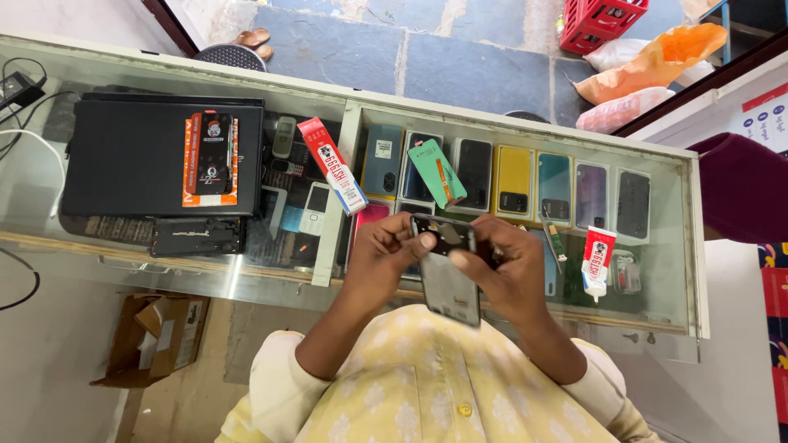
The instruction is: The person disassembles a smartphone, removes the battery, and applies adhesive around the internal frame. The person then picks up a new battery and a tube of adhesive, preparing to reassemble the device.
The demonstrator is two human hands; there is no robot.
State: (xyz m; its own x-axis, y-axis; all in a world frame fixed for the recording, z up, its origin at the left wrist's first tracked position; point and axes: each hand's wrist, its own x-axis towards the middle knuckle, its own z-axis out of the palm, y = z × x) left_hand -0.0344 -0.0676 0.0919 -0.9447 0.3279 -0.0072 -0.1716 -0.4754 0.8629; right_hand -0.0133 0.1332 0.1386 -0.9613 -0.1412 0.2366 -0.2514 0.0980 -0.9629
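Both my hands hold a dark smartphone [448, 275] over the front edge of a glass display counter [353, 123], its back facing up and its camera end pointing away from me. My left hand [382, 253] grips the phone's upper left corner. My right hand [507, 267] clasps its right side, thumb lying across the back. A green phone back cover [437, 172] lies on the glass just beyond my hands. A red and white glue box [332, 165] lies to its left.
A closed black laptop [131, 156] with an orange packet [211, 159] on it sits at the left, a dark opened phone frame [197, 236] in front of it. A glue tube [597, 261] lies right. Several phones are displayed under the glass. A cardboard box [152, 338] is on the floor.
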